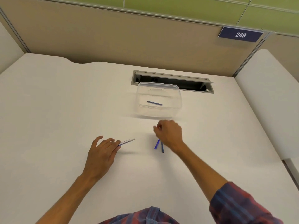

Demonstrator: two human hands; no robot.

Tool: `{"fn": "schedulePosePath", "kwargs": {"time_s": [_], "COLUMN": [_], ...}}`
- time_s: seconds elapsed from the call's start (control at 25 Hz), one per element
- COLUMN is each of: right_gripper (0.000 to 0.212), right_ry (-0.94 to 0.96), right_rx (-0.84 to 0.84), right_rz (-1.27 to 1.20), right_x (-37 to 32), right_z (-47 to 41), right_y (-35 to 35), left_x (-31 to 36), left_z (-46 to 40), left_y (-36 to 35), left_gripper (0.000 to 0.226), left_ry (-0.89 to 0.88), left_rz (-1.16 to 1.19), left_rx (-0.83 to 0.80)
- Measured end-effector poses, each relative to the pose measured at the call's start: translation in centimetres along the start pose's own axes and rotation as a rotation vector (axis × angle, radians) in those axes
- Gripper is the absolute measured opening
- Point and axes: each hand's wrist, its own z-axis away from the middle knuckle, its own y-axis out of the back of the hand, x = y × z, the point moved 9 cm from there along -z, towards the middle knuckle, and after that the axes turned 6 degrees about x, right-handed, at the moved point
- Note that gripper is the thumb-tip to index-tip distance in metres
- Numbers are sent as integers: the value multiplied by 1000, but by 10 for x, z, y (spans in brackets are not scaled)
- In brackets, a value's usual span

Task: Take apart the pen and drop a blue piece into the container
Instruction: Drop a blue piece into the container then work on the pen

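Note:
My left hand (102, 152) holds one end of the white pen barrel (127, 141) between thumb and fingers, just above the desk; its other end points right. My right hand (169, 133) hovers in front of the clear plastic container (177, 101), fingers loosely curled with nothing visible in them. One thin blue piece (154, 103) lies inside the container. Two more blue pieces, a brighter one (157, 144) and a darker one (162, 147), lie on the desk under my right wrist, partly hidden by it.
The white desk (64, 110) has an open grey cable slot (173, 81) right behind the container. Beige partition walls close the back and sides, and a white ledge (267, 94) runs along the right.

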Motion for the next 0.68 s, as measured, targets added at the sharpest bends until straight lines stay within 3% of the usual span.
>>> {"fn": "schedulePosePath", "kwargs": {"time_s": [0.12,0.32,0.48,0.68], "right_gripper": [26,45,29,27], "right_ry": [-54,-106,-106,-83], "right_rx": [-119,-91,-81,-69], "right_rz": [66,161,124,119], "right_x": [8,12,11,0], "right_z": [33,55,55,53], "right_y": [-31,-38,-40,-42], "left_x": [2,5,8,10], "left_z": [0,0,0,0], "left_y": [1,2,2,5], "left_gripper": [35,34,33,33], "left_ry": [-9,-17,-21,-18], "left_rz": [7,7,12,11], "left_rx": [1,2,7,11]}}
